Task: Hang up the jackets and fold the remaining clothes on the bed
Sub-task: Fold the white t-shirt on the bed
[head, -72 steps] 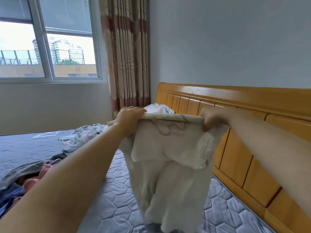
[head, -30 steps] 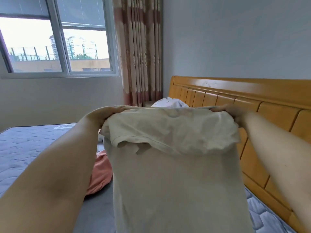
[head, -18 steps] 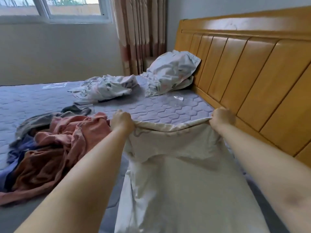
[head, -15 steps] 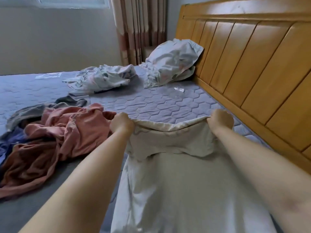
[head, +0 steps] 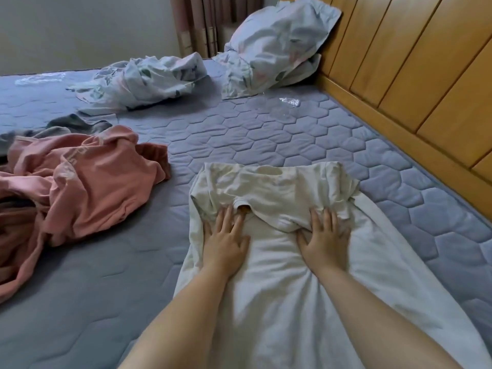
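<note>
1. Presses the left hand (head: 226,242) flat on the cream garment (head: 279,302), fingers straight and spread wide, gripping nothing.
2. Presses the right hand (head: 323,242) flat on the same garment, at 3 o'clock of the left hand, fingers likewise straight and apart, tips touching the edge of the turned-back flap.
3. Finds the cream garment spread lengthwise on the bed (head: 266,134), at 6 o'clock in the view, with its far end folded back toward the hands in a rumpled flap. Shows a small opening just beside the left fingertips, perhaps a neckline, though too small to tell.
4. Shows a pink garment (head: 87,182) heaped at 9 o'clock of the cream one, apart from it, with a grey garment (head: 74,123) lying at its far edge.
5. Places a crumpled floral cloth (head: 141,81) at 11 o'clock, further up the bed, and a floral pillow (head: 277,46) at 12 o'clock, leaning against the wooden headboard (head: 412,75).
6. Leaves a scrap of clear plastic (head: 288,102) on the bed just beside the pillow, at 12 o'clock of the cream garment.
7. Runs the headboard along the bed's edge from 1 to 3 o'clock, with a curtain (head: 197,22) hanging at 12 o'clock, behind the pillow.
</note>
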